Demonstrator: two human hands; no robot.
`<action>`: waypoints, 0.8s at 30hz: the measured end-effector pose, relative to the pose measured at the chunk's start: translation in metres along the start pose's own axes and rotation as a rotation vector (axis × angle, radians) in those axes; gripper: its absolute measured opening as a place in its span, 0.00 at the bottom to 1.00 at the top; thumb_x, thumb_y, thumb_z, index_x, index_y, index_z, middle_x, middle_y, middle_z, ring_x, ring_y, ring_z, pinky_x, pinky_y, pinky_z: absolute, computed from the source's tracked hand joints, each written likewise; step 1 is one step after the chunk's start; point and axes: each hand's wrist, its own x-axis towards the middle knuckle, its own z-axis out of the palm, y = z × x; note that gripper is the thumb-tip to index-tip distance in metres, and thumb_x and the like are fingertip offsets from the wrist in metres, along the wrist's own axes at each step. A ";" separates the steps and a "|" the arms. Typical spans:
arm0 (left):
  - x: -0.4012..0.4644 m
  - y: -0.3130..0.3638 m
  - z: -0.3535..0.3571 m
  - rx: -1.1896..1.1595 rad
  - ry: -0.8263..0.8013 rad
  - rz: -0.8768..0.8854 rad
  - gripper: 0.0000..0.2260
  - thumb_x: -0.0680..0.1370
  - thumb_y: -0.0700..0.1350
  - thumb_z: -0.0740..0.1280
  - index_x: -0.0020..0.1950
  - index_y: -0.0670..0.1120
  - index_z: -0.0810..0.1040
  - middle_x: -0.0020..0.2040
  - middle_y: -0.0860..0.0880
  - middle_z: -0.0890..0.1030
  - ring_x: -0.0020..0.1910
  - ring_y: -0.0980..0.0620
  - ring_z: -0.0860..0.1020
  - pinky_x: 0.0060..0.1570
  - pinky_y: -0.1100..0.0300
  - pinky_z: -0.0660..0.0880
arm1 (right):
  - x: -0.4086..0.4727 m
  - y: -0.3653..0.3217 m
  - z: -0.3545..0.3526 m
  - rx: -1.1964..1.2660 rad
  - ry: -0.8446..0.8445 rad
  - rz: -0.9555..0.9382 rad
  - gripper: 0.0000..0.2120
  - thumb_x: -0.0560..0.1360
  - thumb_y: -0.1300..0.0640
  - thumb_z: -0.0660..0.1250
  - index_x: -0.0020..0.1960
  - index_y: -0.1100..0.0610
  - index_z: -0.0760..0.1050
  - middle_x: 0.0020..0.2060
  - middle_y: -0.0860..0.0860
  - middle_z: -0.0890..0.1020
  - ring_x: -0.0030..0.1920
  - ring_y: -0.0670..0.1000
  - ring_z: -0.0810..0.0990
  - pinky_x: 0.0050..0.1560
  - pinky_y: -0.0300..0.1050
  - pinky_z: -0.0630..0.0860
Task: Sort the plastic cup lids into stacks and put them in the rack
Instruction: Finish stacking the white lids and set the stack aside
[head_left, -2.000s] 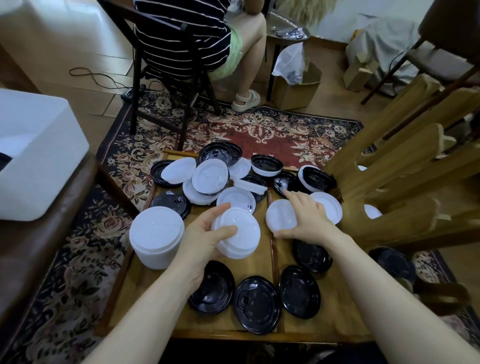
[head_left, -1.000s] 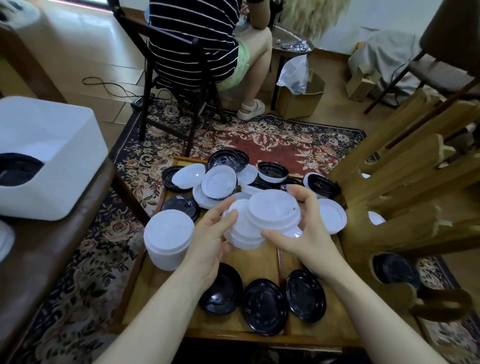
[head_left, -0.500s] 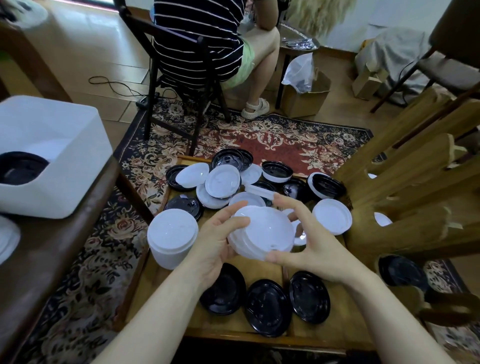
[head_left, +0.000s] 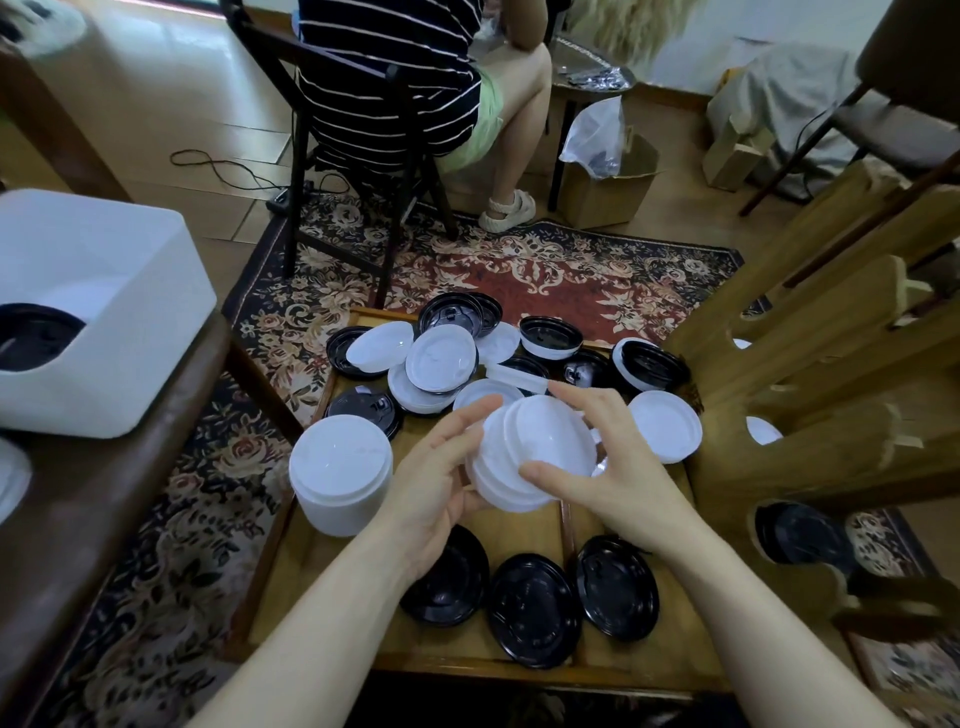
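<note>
Above the low wooden table (head_left: 524, 530) I hold a small stack of white lids (head_left: 535, 452), tilted toward me. My left hand (head_left: 436, 483) grips its left edge from below. My right hand (head_left: 597, 467) grips the right side, thumb on the near rim and fingers over the far rim. A taller stack of white lids (head_left: 340, 473) stands at the table's left. Three black lids (head_left: 535, 608) lie along the near edge. Loose white and black lids (head_left: 441, 358) crowd the far half. The wooden rack (head_left: 810, 441) stands at the right, with a black lid (head_left: 800, 535) in a lower slot.
A white bin (head_left: 93, 312) holding a black lid sits on a dark bench at the left. A person in a striped shirt (head_left: 395, 88) sits on a black chair beyond the table. A patterned rug (head_left: 545, 280) lies under the table, and a cardboard box (head_left: 608, 187) stands further back.
My right hand picked up a white lid from the table and brought it onto the stack held by my left hand. Both hands now hold the stack together, tilted.
</note>
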 end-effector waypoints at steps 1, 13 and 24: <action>0.000 0.000 0.000 -0.006 -0.005 0.003 0.13 0.83 0.42 0.60 0.62 0.52 0.80 0.53 0.51 0.85 0.48 0.53 0.83 0.45 0.52 0.82 | 0.000 0.000 0.004 -0.042 -0.004 -0.006 0.37 0.62 0.30 0.69 0.69 0.37 0.66 0.60 0.33 0.68 0.65 0.39 0.68 0.62 0.38 0.68; -0.003 0.000 0.000 -0.020 0.027 0.022 0.12 0.83 0.43 0.61 0.60 0.52 0.82 0.55 0.49 0.85 0.51 0.49 0.83 0.41 0.51 0.82 | -0.002 0.002 0.003 -0.127 -0.212 0.005 0.42 0.66 0.34 0.66 0.77 0.36 0.54 0.68 0.32 0.65 0.70 0.36 0.59 0.69 0.41 0.61; -0.003 -0.005 -0.002 0.041 -0.054 0.043 0.25 0.71 0.48 0.76 0.68 0.54 0.77 0.61 0.51 0.83 0.56 0.50 0.83 0.44 0.54 0.81 | -0.002 0.005 0.005 -0.107 -0.247 0.029 0.39 0.71 0.45 0.73 0.76 0.37 0.57 0.64 0.32 0.66 0.67 0.36 0.64 0.65 0.44 0.71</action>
